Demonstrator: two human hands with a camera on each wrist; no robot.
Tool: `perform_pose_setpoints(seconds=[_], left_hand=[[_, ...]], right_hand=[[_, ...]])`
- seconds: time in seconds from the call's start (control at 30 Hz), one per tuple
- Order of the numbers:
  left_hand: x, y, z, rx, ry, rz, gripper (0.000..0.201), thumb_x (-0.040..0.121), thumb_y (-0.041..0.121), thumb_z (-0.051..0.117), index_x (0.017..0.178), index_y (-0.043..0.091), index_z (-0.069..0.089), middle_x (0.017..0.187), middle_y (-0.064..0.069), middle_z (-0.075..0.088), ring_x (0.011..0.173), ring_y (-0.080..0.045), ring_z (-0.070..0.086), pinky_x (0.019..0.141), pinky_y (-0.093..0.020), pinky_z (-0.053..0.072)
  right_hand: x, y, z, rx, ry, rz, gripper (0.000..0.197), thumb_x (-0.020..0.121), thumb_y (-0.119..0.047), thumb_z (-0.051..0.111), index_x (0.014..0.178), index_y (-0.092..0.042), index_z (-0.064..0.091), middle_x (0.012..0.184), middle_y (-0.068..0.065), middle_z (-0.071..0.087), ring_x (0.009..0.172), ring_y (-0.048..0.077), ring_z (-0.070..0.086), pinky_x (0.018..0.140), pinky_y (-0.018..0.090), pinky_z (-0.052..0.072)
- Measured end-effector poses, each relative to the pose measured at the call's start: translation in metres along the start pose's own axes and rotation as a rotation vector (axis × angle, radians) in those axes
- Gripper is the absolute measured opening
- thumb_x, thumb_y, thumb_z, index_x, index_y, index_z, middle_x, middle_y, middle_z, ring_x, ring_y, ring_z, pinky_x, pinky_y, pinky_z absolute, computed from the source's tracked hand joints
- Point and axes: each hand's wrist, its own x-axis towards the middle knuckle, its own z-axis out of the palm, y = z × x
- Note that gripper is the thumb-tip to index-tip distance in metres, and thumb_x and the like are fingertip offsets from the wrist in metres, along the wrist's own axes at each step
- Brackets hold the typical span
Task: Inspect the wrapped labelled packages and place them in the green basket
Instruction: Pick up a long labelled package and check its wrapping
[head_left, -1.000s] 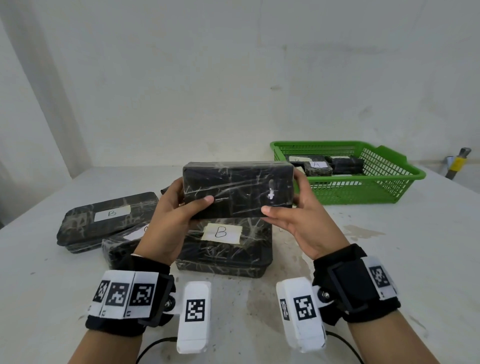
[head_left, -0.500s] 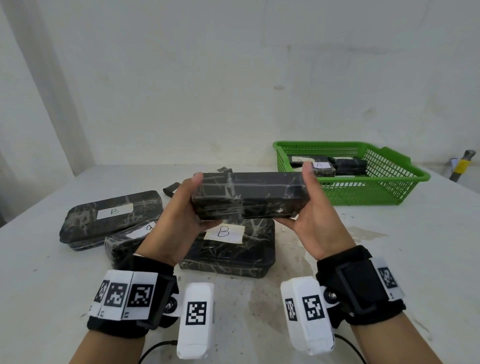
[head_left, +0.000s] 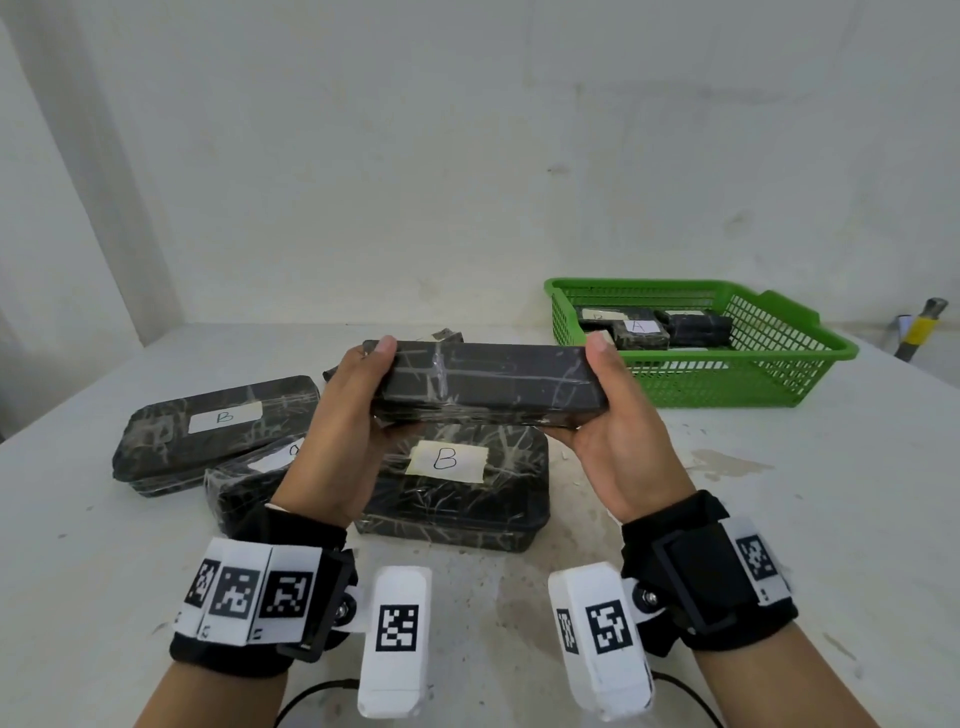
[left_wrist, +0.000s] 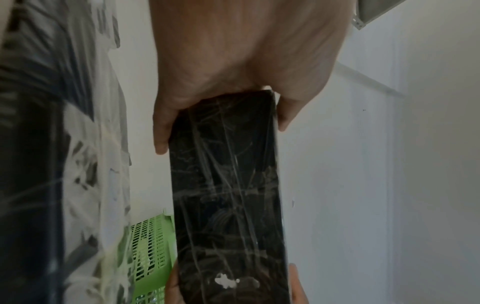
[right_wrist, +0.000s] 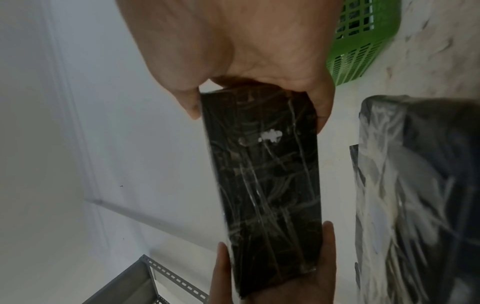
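Note:
A black package wrapped in clear film (head_left: 488, 382) hangs in the air over the table, held by its two short ends. My left hand (head_left: 353, 410) grips its left end (left_wrist: 223, 127), thumb on top and fingers underneath. My right hand (head_left: 605, 415) grips the right end (right_wrist: 259, 115) the same way. No label shows on its upper face. Below it lies a wrapped package labelled B (head_left: 452, 488). The green basket (head_left: 769, 384) stands at the back right with several wrapped packages inside, one labelled A (head_left: 638, 332).
Left of my hands lie another package labelled B (head_left: 218, 431) and a smaller wrapped one (head_left: 244, 483) leaning under it. A small dark piece (head_left: 447, 335) lies behind the held package. A tool with a yellow band (head_left: 919, 327) stands at the far right edge. A white wall closes the back.
Both hands have tilted the held package from its broad face towards me to nearly flat, and lowered it slightly. My thumbs now lie on top of its ends.

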Motion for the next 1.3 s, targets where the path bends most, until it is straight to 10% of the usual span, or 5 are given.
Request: perform_pose_setpoints(seconds=[0.4,0.67,0.87,1.07,1.3], left_hand=[[-0.002,0.000,0.002,0.080,0.016,0.022,0.018,0.102,0.029,0.047,0.094,0.013,0.050,0.094,-0.003,0.061,0.093,-0.019,0.060,0.085,-0.041,0.051],[-0.003,-0.006,0.005,0.101,-0.017,-0.036,0.022,0.096,0.034,0.052,0.098,0.012,0.052,0.085,0.005,0.072,0.085,-0.011,0.070,0.075,-0.027,0.056],[-0.002,-0.006,0.003,0.152,0.006,-0.042,0.017,0.098,0.032,0.052,0.095,0.015,0.051,0.080,0.010,0.073,0.083,-0.010,0.070,0.068,-0.025,0.055],[-0.007,-0.004,0.007,0.202,0.022,-0.096,0.127,0.056,0.051,0.089,0.155,0.014,0.018,0.141,-0.007,0.051,0.113,-0.018,0.064,0.102,-0.043,0.050],[-0.008,-0.002,0.008,0.172,0.097,-0.064,0.088,0.063,0.026,0.086,0.136,0.027,0.039,0.128,-0.008,0.060,0.096,-0.011,0.070,0.099,-0.041,0.050]], right_hand=[[0.001,0.004,0.000,0.031,0.018,-0.034,0.082,0.079,-0.059,0.056,0.129,0.007,0.046,0.128,0.027,0.058,0.119,0.035,0.060,0.104,0.050,0.048],[0.006,0.007,-0.004,0.009,0.046,-0.023,0.014,0.096,-0.025,0.055,0.095,-0.013,0.049,0.091,0.006,0.064,0.086,0.017,0.065,0.082,0.038,0.056],[0.004,0.011,-0.003,0.004,0.010,-0.026,0.038,0.078,-0.038,0.067,0.100,-0.011,0.051,0.094,0.004,0.066,0.088,0.016,0.067,0.085,0.037,0.057],[0.005,0.010,-0.002,0.001,0.055,-0.033,0.039,0.063,-0.026,0.077,0.090,-0.012,0.053,0.090,0.006,0.066,0.082,0.018,0.069,0.084,0.044,0.058],[0.005,0.014,-0.003,0.046,-0.024,-0.040,0.044,0.068,-0.018,0.085,0.097,-0.012,0.052,0.096,0.007,0.066,0.091,0.021,0.068,0.084,0.038,0.058]])
